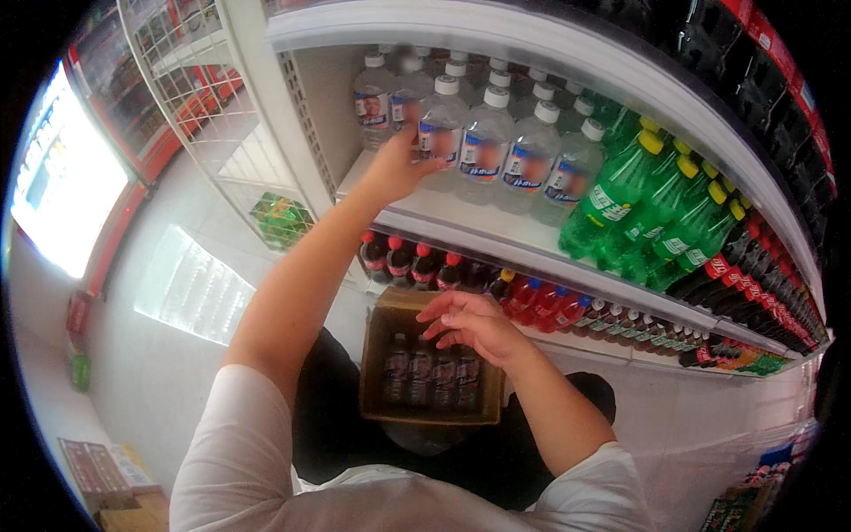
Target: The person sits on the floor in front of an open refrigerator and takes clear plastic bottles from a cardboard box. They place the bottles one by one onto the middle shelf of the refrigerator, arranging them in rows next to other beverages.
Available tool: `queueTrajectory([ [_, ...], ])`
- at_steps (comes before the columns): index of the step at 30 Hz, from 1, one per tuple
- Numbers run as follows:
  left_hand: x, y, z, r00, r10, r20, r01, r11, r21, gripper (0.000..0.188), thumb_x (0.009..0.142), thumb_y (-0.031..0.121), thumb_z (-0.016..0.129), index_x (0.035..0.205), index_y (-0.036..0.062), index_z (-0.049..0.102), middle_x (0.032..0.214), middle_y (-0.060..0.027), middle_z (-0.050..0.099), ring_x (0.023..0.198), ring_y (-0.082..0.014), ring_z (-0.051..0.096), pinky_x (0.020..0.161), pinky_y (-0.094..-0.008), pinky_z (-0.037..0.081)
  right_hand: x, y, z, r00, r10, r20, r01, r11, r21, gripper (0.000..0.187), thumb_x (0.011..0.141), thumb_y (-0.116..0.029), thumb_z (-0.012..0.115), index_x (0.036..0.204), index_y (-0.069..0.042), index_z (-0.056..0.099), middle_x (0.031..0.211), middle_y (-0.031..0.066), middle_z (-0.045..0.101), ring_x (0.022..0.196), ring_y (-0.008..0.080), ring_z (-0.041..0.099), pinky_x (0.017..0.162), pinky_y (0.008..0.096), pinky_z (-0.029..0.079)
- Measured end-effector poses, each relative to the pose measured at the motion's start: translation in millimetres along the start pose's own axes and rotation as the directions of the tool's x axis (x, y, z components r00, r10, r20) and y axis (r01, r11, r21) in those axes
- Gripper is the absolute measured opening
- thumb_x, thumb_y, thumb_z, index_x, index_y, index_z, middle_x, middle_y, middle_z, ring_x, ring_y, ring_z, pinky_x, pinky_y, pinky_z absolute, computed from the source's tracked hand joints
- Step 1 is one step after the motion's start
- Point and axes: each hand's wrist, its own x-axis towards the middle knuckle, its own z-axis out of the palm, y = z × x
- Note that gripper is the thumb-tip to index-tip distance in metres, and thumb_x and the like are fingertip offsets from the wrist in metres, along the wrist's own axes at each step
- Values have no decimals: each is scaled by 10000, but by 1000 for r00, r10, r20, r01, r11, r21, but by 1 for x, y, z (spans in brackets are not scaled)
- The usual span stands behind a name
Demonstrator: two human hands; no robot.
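My left hand [401,170] reaches up to the shelf and is closed around a clear plastic bottle [442,111] with a white cap and a blue-and-white label. The bottle stands upright at the front of several matching bottles [485,142]. Over a cardboard box [376,355] hangs my right hand [479,328], its fingers apart and nothing in them. Several clear bottles [421,368] stand inside the box, which sits between my legs. The right hand covers part of the box's far right side.
Green bottles with yellow caps [612,199] fill the shelf to the right, then dark cola bottles [753,301]. A lower shelf carries dark bottles [424,264] and red drinks [523,297]. At left stand a white wire rack [177,80] and a bright cooler [62,177]. Cartons [106,470] lie lower left.
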Motion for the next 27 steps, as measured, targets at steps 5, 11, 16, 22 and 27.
queueTrajectory([
  [5, -14, 21, 9, 990, 1, -140, 27, 980, 196, 571, 862, 141, 788, 1328, -31, 506, 1245, -212, 637, 1169, -362, 634, 975, -421, 510, 16, 26, -5, 992, 92, -82, -108, 970, -220, 236, 971, -178, 611, 1174, -60, 636, 1172, 108, 680, 1011, 222, 672, 844, 374, 548],
  [11, -100, 61, 17, 860, 482, -169, -327, 774, 541, 465, 845, 30, 701, 1282, -10, 549, 1356, -248, 537, 1215, -401, 575, 953, -462, 519, 29, 78, -27, 977, 183, -107, -191, 539, -820, 352, 935, -329, 679, 1127, -35, 662, 1060, 148, 714, 937, 301, 694, 782, 434, 555],
  [16, -148, 43, 2, 913, 194, 359, -302, 912, 276, 292, 869, 57, 674, 1151, 4, 617, 1095, -183, 652, 1000, -403, 648, 865, -487, 532, 31, 101, -16, 920, 350, -175, -139, -127, -982, 433, 903, -350, 690, 1200, -37, 660, 1223, 233, 666, 1136, 400, 637, 959, 501, 519],
  [22, -147, 20, 9, 691, -152, 707, -236, 877, 419, 288, 918, 199, 664, 1165, 56, 622, 1068, -173, 665, 998, -393, 663, 852, -492, 541, 61, 145, -41, 800, 541, -259, -277, -50, -960, 468, 867, -297, 665, 1250, -29, 645, 1251, 247, 656, 1186, 406, 617, 997, 485, 501],
  [27, -152, 24, 10, 634, -234, 737, -142, 901, 409, 332, 921, 257, 671, 1186, 69, 605, 1126, -187, 666, 1043, -420, 658, 867, -525, 543, 89, 187, -69, 790, 558, -252, -260, -66, -963, 526, 848, -295, 651, 1310, -44, 628, 1298, 249, 641, 1206, 400, 617, 1007, 471, 495],
])
